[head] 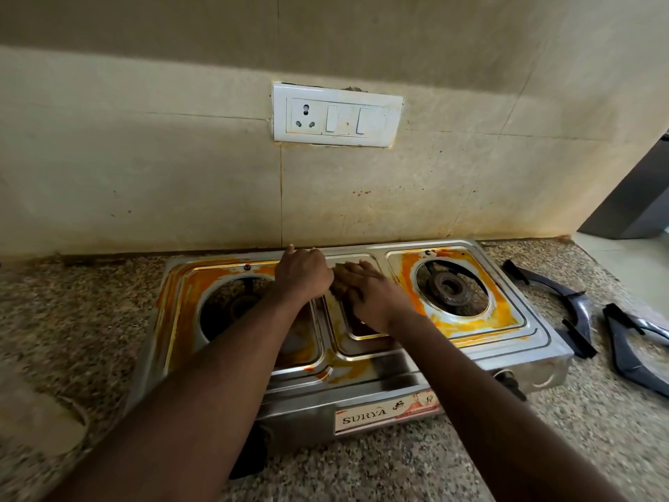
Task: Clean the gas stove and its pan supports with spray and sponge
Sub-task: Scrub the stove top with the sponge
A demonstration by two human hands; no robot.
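Grubby beige tiled wall with orange splatters, white switch plate with one socket and two switches, speckled granite countertop, something dark grey far right.

Inventory, from where I stand:
- Speckled granite surface, running left to right along the wall.
- Beige tiled wall, with orange-brown spatter on the lower tiles.
- White switch plate set in the wall, with one three-pin socket at its left and two rocker switches to the right.
- Dark grey cabinet side, far right.
- Pale floor past the surface's right end.
- Blurred tan object, lower left, which I cannot identify.
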